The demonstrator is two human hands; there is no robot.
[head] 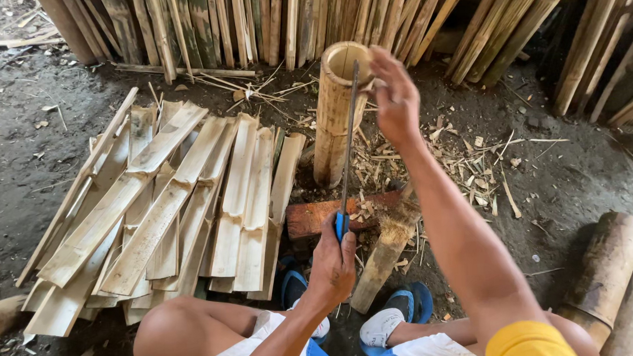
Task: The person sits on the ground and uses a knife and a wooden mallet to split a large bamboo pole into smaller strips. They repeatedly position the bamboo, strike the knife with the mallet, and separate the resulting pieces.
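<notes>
Left hand [333, 265] grips the long blade [348, 138] set on the upright bamboo tube's [337, 114] rim; right hand [396, 94] hovers open — best keep the edge centred across the opening.

No packages, labels, signs or screens in view.
From twelve o'clock round to six, nothing here carries a wrapper, tag, printed panel or display of any kind.
</notes>
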